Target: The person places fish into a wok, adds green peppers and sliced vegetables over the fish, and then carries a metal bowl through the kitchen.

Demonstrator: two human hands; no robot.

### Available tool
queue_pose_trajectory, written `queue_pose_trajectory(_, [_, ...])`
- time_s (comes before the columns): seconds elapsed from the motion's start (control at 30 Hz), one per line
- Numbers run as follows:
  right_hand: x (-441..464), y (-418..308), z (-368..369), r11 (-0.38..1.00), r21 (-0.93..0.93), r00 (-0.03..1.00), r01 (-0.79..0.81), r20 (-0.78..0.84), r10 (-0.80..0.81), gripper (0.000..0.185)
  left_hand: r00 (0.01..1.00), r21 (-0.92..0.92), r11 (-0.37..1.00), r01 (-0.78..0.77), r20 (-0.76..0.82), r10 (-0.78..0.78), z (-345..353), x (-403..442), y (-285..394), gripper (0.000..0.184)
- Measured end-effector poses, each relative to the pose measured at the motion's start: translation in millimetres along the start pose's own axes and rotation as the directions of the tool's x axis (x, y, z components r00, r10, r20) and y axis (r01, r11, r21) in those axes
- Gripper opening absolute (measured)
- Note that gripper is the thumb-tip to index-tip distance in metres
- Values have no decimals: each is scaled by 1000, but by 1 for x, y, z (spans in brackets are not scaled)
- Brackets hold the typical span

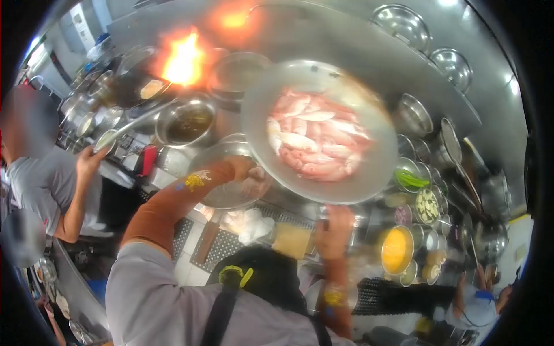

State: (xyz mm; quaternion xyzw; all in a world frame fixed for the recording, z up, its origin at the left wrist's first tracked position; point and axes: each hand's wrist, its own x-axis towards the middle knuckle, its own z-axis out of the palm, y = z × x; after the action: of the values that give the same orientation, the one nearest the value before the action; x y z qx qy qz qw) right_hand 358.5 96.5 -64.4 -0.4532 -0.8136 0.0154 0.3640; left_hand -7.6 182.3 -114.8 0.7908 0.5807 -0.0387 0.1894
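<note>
A large metal wok full of raw pinkish fish is in front of me, its rim smeared by motion. My left hand, at the end of an orange sleeve, is closed at the wok's lower left rim, over a pale, crumpled bundle like a cloth. Just under the wok's near edge, my right hand is blurred, and whether its fingers grip the rim does not show. Below my left forearm lies a wide metal pan, partly covered by the arm.
A flame burns behind a dark wok. Beside it stands a pot of brown liquid. At the right are a bowl of yellow liquid and several ingredient bowls. A person at the left holds a long-handled ladle; another is lower right.
</note>
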Motion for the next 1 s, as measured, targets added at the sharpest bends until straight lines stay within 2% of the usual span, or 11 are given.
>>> queue_pose_trajectory(0.13, [0,-4,-3,1000,1,1000,-31,4,31,48,994,85,996,17,108,-27,-18,9,31,54])
queue_pose_trajectory(0.23, [-1,-4,-4,998,16,999,-53,-2,53,49,960,247,957,-152,-192,203,34,33,-7,55])
queue_pose_trajectory(0.43, [1,-6,-5,996,-3,996,-90,-8,90,48,990,177,978,-112,-60,124,16,46,15,48])
queue_pose_trajectory(0.6, [1,-6,-5,995,-2,995,-95,-28,95,49,967,164,974,-159,-175,187,7,30,22,42])
queue_pose_trajectory(0.7, [2,-8,-7,995,21,995,-94,-43,95,48,998,152,988,27,-62,-18,34,35,-23,44])
queue_pose_trajectory(0.73, [3,-7,-6,996,20,995,-88,-54,89,48,972,59,998,35,-235,-20,33,24,-26,45])
queue_pose_trajectory(0.83, [0,-7,-5,997,17,993,-81,-85,82,48,942,-155,949,275,-152,-298,-19,-17,1,44])
queue_pose_trajectory(0.87, [0,-7,-5,997,14,992,-80,-93,81,48,866,-549,835,-30,-432,-253,17,-15,-45,38])
queue_pose_trajectory(0.9, [0,-7,-5,997,11,992,-77,-102,78,47,830,-692,705,-159,-480,-284,18,-27,-49,36])
queue_pose_trajectory(0.97, [0,-7,-6,997,14,991,-76,-107,77,47,752,-833,357,-423,-543,-374,3,-51,-51,32])
queue_pose_trajectory(1.0, [1,-8,-5,997,16,991,-76,-109,77,46,706,-825,346,-447,-563,-431,-5,-63,-58,28])
